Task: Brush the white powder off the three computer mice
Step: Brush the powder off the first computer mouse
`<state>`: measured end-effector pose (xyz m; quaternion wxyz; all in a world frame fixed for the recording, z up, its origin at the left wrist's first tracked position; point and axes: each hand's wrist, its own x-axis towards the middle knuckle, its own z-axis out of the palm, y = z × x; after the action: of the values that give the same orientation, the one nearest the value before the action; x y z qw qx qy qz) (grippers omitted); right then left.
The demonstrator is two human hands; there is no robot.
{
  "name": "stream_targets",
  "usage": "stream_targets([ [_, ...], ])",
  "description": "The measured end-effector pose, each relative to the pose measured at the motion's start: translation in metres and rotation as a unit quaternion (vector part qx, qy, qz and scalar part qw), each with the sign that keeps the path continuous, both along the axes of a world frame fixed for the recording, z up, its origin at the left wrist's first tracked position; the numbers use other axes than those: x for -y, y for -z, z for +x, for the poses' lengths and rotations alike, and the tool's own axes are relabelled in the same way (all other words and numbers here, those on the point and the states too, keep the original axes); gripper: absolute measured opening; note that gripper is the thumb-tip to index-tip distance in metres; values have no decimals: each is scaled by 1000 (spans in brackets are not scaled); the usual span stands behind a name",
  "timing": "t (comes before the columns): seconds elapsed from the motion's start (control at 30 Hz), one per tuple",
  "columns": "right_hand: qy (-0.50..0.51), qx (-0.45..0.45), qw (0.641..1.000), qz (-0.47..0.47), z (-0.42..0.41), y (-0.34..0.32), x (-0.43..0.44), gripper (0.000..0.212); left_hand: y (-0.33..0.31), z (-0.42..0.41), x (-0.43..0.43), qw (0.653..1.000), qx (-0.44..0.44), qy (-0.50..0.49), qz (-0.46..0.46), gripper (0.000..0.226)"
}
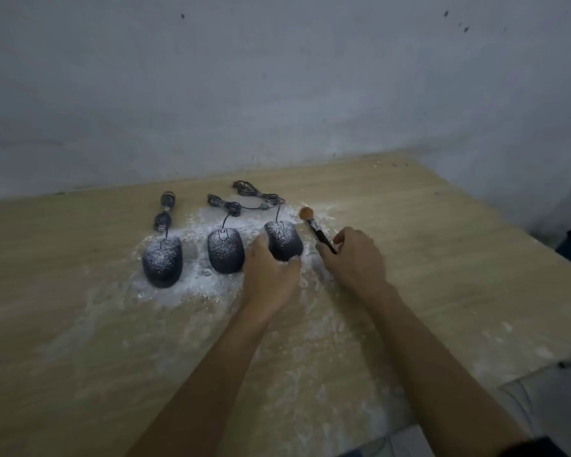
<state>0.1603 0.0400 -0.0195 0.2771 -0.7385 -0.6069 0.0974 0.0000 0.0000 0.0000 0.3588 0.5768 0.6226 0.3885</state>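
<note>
Rightmost mouse (283, 240) in left grip (271, 275)

Three mice (225, 250) sit in a close row near the tabletop's (80, 357) far edge, the gaps seemingly too narrow for a hand, and cables (231, 207) crowd the strip before the wall (277, 94). The left hand (271, 275) gripping the rightmost mouse (283, 240) and the right hand (356, 255) holding the brush (317, 230) block the row's right end. The near half lies open.

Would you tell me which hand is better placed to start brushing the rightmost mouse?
The right hand: it holds the brush, whose bristles sit just beside that mouse. The left hand grips the mouse, and is likely best used to steady it.
</note>
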Motion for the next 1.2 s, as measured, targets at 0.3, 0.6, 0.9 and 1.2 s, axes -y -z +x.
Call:
stream_targets([
  [0.3,23,-108,993,29,-29,-6,-16,27,-4,13,-25,992,-87,-50,-72,81],
  [0.6,20,-234,970,61,-46,-11,-19,18,-2,15,-45,996,22,-71,-48,46],
  [0.9,23,-296,950,100,-39,-17,-21,9,1,6,-55,969,228,-74,-60,48],
  [1.2,78,-527,825,189,-15,-62,-68,14,11,-4,-57,945,315,-22,-85,37],
])
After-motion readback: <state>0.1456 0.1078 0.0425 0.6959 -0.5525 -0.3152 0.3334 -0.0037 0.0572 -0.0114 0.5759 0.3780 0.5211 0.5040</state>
